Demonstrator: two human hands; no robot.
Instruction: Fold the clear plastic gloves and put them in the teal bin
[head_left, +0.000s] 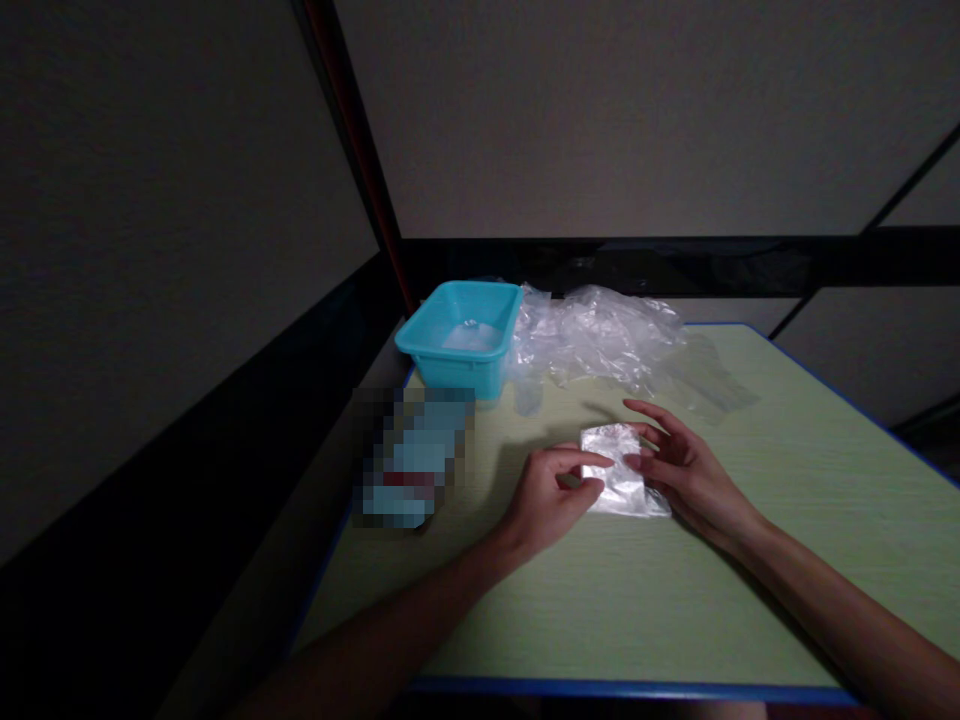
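A small, shiny, squarish clear plastic packet (pixel 616 492) is between my two hands, just above or on the table; whitish material shows through it. My left hand (pixel 551 492) grips its left side, with the index finger across the front and the thumb below. My right hand (pixel 686 475) pinches the right side, thumb on the front, while the other fingers are partly behind it and the index finger is stretched out. A loose corner of plastic sticks out at the packet's lower right. What exactly lies inside cannot be made out.
A turquoise plastic basket (pixel 457 368) stands at the back left, with whitish plastic inside. Beside it lies a heap of crumpled clear plastic bags (pixel 607 330), and a small clear cup (pixel 529 395) stands in front. A pixelated bluish object (pixel 424 450) is at the left edge of the green table (pixel 600 610).
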